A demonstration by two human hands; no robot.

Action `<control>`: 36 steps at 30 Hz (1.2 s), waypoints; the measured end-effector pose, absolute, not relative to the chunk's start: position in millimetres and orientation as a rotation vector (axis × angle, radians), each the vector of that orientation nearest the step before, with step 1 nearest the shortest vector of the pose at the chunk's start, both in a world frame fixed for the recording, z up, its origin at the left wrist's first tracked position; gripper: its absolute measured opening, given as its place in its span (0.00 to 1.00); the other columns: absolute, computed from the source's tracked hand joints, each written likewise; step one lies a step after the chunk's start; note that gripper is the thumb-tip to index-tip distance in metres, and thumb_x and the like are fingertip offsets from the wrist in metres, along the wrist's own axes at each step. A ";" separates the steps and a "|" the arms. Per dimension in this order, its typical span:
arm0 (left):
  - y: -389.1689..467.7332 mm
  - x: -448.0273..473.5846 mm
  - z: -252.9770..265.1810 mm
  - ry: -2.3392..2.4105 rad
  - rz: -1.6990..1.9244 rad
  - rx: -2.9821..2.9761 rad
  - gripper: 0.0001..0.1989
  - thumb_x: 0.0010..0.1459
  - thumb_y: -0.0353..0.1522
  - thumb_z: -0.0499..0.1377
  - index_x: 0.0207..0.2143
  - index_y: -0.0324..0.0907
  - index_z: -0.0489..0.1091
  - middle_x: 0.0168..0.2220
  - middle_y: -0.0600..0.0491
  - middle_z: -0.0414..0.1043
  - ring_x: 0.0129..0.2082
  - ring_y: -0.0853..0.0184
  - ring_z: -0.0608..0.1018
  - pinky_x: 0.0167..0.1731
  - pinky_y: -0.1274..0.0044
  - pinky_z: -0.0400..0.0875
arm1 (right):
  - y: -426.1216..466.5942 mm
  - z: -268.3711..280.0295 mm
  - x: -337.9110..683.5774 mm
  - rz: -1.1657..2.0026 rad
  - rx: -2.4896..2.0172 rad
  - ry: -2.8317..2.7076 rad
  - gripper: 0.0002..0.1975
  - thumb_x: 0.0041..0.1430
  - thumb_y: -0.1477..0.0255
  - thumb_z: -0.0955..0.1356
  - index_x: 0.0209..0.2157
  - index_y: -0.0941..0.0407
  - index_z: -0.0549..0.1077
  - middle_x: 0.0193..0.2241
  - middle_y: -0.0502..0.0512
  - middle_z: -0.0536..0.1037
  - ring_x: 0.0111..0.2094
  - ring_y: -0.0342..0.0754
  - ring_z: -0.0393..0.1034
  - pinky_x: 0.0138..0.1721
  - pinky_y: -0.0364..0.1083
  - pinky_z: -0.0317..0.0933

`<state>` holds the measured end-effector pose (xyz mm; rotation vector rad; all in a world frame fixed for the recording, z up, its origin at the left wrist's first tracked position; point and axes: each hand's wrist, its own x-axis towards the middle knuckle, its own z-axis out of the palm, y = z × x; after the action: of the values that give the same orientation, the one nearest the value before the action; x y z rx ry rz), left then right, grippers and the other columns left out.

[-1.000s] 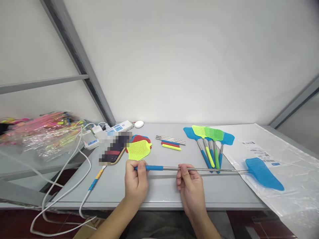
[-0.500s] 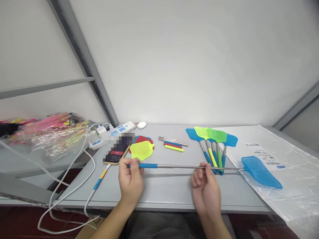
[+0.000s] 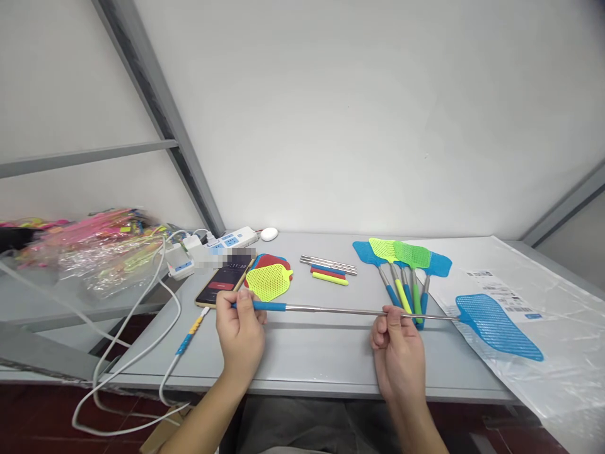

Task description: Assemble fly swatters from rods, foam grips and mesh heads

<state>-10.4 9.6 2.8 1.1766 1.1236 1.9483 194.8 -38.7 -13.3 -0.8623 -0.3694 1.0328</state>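
Observation:
A telescopic fly swatter (image 3: 340, 311) with a blue handle, an extended metal rod and a blue mesh head stretches across the front of the table. My left hand (image 3: 242, 331) is closed round its blue handle. Farther along, my right hand (image 3: 401, 347) pinches the thin metal rod between thumb and fingers. The blue head lies out to the right, above a white plastic sheet. Behind my right hand, several collapsed fly swatters (image 3: 412, 255) in blue, yellow and green are fanned out, the held rod crossing in front of their handles.
Loose swatter heads (image 3: 269, 282), yellow over red and blue, lie left of centre. Metal rods (image 3: 328, 265) and coloured handle sleeves (image 3: 329, 278) sit mid-table. A plugged-in phone (image 3: 227, 280), a power strip (image 3: 231, 241) and white cables occupy the left. A plastic sheet (image 3: 543, 340) covers the right side.
My hands have moved slightly apart, the left one leftward with the handle and the right one rightward along the rod. The swatter's head has shifted a little to the right.

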 end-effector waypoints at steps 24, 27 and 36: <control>2.9 -3.1 2.3 1.054 1.895 1.104 0.14 0.61 0.42 0.58 0.32 0.45 0.59 0.29 0.59 0.64 0.16 0.78 0.63 0.16 0.81 0.63 | -35.8 -7.3 191.8 1.139 -0.686 -0.270 0.14 0.62 0.58 0.67 0.35 0.55 0.71 0.16 0.41 0.58 0.18 0.37 0.48 0.19 0.39 0.46; 8.1 -9.5 6.5 0.987 1.943 0.961 0.12 0.61 0.40 0.59 0.33 0.45 0.60 0.32 0.59 0.64 0.17 0.79 0.62 0.15 0.81 0.63 | -35.0 -3.0 215.0 1.029 -0.654 -0.173 0.15 0.61 0.60 0.68 0.27 0.55 0.65 0.18 0.41 0.55 0.18 0.38 0.49 0.19 0.39 0.47; 9.8 -6.1 7.6 1.000 1.956 0.936 0.11 0.60 0.40 0.60 0.33 0.45 0.60 0.30 0.59 0.64 0.16 0.78 0.63 0.15 0.81 0.63 | -38.8 -0.9 229.0 0.736 -0.784 -0.285 0.10 0.58 0.67 0.71 0.30 0.54 0.65 0.21 0.41 0.57 0.19 0.37 0.48 0.19 0.39 0.49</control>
<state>-6.1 9.8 7.6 0.9356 0.9996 1.9563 229.0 -38.8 -0.9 -0.7845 -0.2853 0.7362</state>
